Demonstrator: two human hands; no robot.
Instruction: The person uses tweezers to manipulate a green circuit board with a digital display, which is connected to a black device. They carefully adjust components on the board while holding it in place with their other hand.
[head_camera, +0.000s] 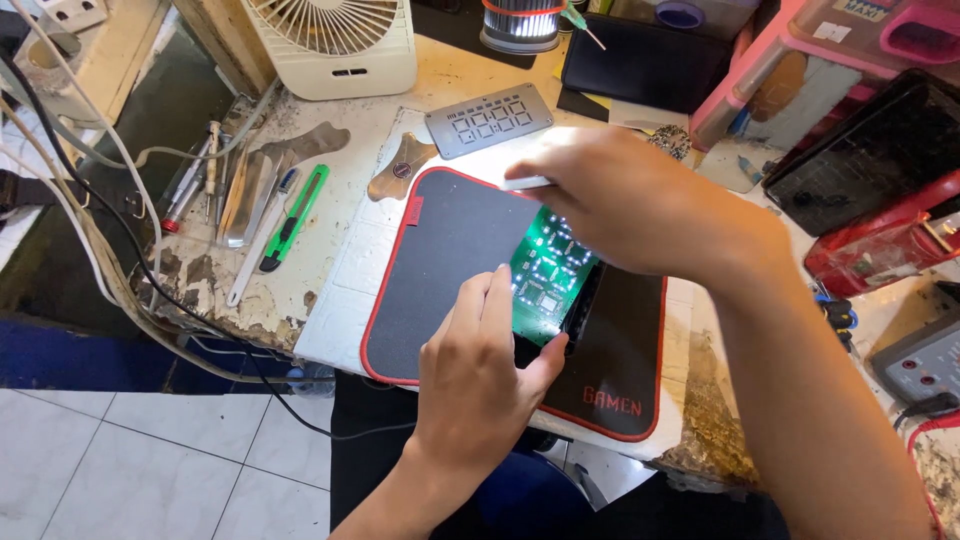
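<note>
Steadying green circuit board on mat, long axis near-to-far; left hand fingers pressed together, right hand pinching white tool.

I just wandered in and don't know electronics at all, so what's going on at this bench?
A person is bent over a green circuit board lying on a black mat with a red edge. The left hand steadies the board's near edge, while the right hand hovers above it, pinching a small white tool. Small lights glow on the board. A green utility knife and other hand tools lie to the left, with a white fan at the back.
</note>
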